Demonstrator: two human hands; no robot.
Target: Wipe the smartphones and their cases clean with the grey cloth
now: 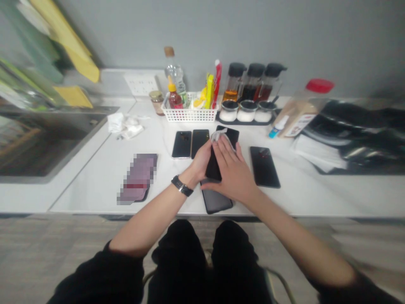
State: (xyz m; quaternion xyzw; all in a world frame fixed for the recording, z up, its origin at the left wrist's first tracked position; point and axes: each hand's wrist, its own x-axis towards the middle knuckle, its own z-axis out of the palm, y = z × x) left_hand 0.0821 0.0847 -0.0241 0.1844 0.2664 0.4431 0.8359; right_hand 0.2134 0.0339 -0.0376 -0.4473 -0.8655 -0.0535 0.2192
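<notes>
Over the white counter, my left hand is closed around the edge of a black smartphone, a dark watch on that wrist. My right hand lies across the phone, its fingers pressing a white wipe against the upper end. Part of the screen is hidden under this hand. Below both hands lies a dark grey phone or phone case. Behind them are a black phone, another dark phone and a partly covered third phone. To the right rests a separate black phone.
A phone with a blurred-out surface lies left, near crumpled tissues and the sink. Along the wall stand a white basket of condiments, a seasoning rack and a red-lidded jar. Black plastic is at right.
</notes>
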